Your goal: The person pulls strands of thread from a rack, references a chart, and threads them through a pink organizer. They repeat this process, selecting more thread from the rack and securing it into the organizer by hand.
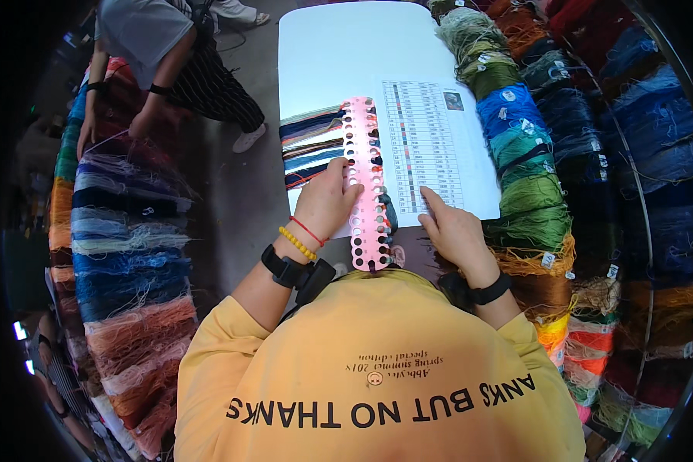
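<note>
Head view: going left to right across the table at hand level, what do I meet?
Hanging blue and orange thread skeins → left hand → pink plastic thread-organiser card with holes → white printed colour chart sheet → right hand → green thread skeins.

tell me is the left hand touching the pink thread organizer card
Touching. The head view shows the left hand with its fingers lying right on the edge of the pink organizer card, no gap between them.

The pink thread organizer card (366,185) looks like smooth, matt plastic, with soft fibrous floss strands (312,146) hanging from it. The printed colour chart (431,150) is thin matt paper on a smooth white table (331,54). Thread skeins (527,192) alongside look fuzzy and slightly glossy.
</note>
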Action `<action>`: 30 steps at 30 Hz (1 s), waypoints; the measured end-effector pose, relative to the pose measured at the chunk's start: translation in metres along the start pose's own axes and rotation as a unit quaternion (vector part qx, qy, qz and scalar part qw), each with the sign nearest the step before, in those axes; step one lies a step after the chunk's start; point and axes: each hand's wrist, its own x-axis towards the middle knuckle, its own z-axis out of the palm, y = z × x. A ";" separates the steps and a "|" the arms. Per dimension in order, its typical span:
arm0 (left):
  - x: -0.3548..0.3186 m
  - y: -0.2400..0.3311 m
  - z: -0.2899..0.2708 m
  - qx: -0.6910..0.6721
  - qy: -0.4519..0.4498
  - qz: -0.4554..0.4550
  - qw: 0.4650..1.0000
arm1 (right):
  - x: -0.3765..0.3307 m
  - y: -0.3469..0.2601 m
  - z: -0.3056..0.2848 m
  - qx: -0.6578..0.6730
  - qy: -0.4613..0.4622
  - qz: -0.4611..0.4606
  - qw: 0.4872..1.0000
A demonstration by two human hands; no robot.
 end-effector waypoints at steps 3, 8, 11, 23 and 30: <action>-0.002 -0.001 0.001 0.001 0.019 0.035 0.999 | 0.000 0.000 0.001 0.004 0.004 0.001 1.000; -0.004 -0.005 0.003 -0.011 0.058 0.084 0.995 | 0.000 -0.001 0.000 0.015 0.007 0.006 1.000; -0.007 -0.007 0.002 -0.014 0.048 0.082 0.995 | 0.000 -0.004 -0.001 0.013 0.005 0.012 1.000; -0.037 -0.027 -0.033 -0.086 0.055 0.053 0.993 | 0.002 -0.016 0.000 -0.006 0.013 0.052 0.999; -0.070 -0.063 -0.061 -0.097 0.072 0.026 0.992 | 0.002 -0.018 0.009 -0.003 0.072 0.079 0.994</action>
